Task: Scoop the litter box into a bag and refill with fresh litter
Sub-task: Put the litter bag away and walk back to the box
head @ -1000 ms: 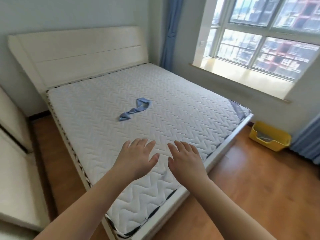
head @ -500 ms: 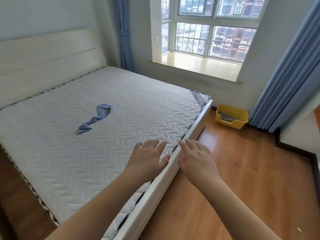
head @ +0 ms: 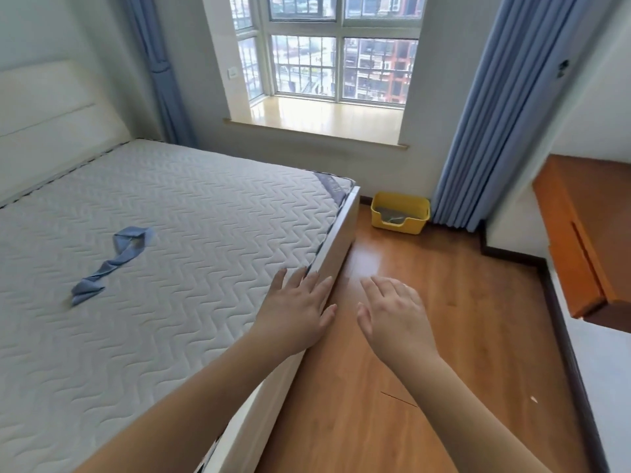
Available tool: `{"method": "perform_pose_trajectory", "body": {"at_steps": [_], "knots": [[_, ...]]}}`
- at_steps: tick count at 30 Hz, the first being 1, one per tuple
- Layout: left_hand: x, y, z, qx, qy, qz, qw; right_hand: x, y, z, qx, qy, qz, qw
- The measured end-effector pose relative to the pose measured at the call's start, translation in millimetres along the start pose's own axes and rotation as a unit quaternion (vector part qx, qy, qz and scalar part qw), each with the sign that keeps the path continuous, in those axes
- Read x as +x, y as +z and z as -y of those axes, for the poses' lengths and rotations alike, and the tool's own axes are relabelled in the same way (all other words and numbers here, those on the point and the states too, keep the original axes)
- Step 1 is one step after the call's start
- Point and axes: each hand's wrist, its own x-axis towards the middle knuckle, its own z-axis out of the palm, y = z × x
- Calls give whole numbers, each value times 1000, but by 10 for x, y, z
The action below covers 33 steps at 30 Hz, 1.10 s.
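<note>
- Left hand (head: 296, 314) held out flat with fingers spread, grasping nothing, over the near edge of the mattress (head: 177, 233) at the bed frame (head: 333, 254).
- Right hand (head: 396, 315) likewise flat and empty, over the floor (head: 444, 319) just beside the bed.
- Blue cloth strip (head: 112, 261) lies mid-mattress.
- Yellow litter box (head: 400, 213) sits on the floor at the far wall, between the bed's corner and the curtain (head: 491, 114), below the window sill (head: 317, 128).

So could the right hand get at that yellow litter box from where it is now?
Probably not yet. The right hand is open and empty, but the yellow litter box sits far off on the floor by the blue curtain. Bare wooden floor lies between, so walking closer should do it.
</note>
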Motion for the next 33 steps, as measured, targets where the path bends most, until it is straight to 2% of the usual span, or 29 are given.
{"method": "perform_pose_trajectory", "body": {"at_steps": [4,8,12,19,26,33], "knots": [[505,50,-52,11,35,-14,999,236,105,-168,-3,47,-4,999],[1041,111,70,3,59,-55,997,585,212,-426,-32,70,29,997],[1623,102,136,-13,91,-33,995,1010,262,-714,-52,104,60,991],[2525,101,114,-26,163,-44,985,1514,327,-1061,-62,171,62,981],[3370,243,-265,-48,202,-37,978,1859,448,-1760,-57,219,84,970],[4366,403,-791,-33,216,-20,976,2401,666,-2785,-25,235,87,968]]}}
